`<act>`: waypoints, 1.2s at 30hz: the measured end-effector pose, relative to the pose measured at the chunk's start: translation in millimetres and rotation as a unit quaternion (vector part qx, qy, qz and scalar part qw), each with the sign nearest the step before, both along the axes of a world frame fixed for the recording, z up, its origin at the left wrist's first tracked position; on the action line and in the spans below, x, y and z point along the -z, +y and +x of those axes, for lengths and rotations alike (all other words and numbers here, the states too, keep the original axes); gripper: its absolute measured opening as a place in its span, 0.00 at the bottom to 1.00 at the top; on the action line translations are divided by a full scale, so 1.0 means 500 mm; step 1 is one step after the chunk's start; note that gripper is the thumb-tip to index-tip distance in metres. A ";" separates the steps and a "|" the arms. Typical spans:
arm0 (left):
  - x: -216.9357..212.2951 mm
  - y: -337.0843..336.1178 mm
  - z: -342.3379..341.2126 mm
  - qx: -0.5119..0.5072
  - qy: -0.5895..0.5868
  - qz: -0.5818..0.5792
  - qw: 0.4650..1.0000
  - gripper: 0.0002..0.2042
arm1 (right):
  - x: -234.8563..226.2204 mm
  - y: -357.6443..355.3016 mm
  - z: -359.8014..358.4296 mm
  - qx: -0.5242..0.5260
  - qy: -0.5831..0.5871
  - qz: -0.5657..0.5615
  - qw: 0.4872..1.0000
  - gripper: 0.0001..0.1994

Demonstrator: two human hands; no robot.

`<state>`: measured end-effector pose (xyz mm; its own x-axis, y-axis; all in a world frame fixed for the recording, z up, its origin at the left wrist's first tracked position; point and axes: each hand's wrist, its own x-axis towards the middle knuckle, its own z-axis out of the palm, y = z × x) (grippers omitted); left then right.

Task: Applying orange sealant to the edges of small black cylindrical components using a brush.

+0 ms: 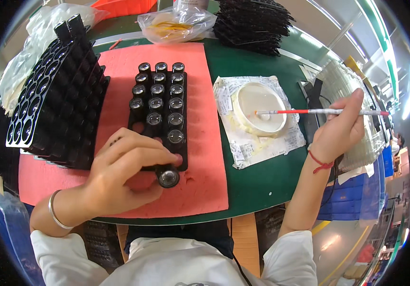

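My left hand [119,174] pinches a short black cylinder with a clear domed lens [168,177], at the near edge of a black tray [184,159]. Several similar lensed cylinders [156,103] stand upright in this tray, in three columns, and my fingers hide its near left part. Closed around a thin brush [300,111] with a red and silver handle, my right hand [342,125] is off to the right. The brush's tip is over a round white dish [243,125]; whether it touches the contents is unclear.
Under the tray lies a pink foam mat [205,186] on a green tabletop [262,188]. Tall stacked black trays [74,102] stand at left. Paper [245,155] lies beneath the dish. Behind are a plastic bag [176,26] and a black stack [252,26]; clear trays [357,143] sit at right.
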<state>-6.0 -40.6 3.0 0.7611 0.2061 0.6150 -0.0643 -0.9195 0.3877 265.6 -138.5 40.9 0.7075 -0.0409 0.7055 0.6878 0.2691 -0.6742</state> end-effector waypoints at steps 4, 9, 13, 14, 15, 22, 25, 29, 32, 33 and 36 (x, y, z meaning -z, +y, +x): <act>0.002 -0.007 -0.007 -0.047 0.030 -0.183 0.981 0.17 | -0.008 -0.001 0.025 -0.023 0.064 0.065 0.996 0.21; 0.014 0.004 -0.014 -0.066 0.022 -0.492 0.868 0.13 | -0.002 -0.001 0.024 -0.161 0.080 0.067 0.981 0.19; 0.024 0.014 -0.010 -0.043 -0.027 -0.536 0.843 0.12 | 0.008 -0.006 0.051 -0.382 0.148 0.088 0.908 0.15; 0.022 0.016 -0.011 -0.035 -0.033 -0.569 0.821 0.11 | 0.009 -0.004 0.045 -0.415 0.179 0.101 0.886 0.14; 0.018 0.018 -0.014 -0.044 -0.024 -0.567 0.822 0.10 | 0.013 -0.003 0.038 -0.455 0.162 0.094 0.871 0.14; 0.015 0.026 -0.016 -0.030 -0.021 -0.593 0.805 0.10 | 0.031 -0.004 -0.009 -0.515 0.084 -0.007 0.853 0.16; 0.020 0.028 -0.017 -0.021 -0.027 -0.581 0.813 0.10 | 0.034 0.001 -0.013 -0.495 0.051 -0.034 0.867 0.17; 0.021 0.029 -0.017 -0.019 -0.022 -0.580 0.814 0.10 | 0.037 0.004 -0.011 -0.490 0.022 -0.057 0.870 0.18; 0.025 0.031 -0.015 -0.019 -0.020 -0.576 0.817 0.10 | 0.037 0.003 -0.009 -0.483 0.012 -0.064 0.873 0.17; 0.025 0.031 -0.014 -0.021 -0.022 -0.577 0.816 0.10 | 0.036 0.003 -0.009 -0.474 0.001 -0.074 0.877 0.17; 0.012 0.025 -0.017 -0.024 -0.013 -0.585 0.811 0.11 | 0.032 0.001 -0.009 -0.461 0.003 -0.083 0.883 0.16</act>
<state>-14.3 -28.1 -2.9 0.7255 0.6882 -0.0062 -0.0617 0.0741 0.9953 260.9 -138.1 24.9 0.3895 0.6590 0.6434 0.2238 0.6099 -0.7602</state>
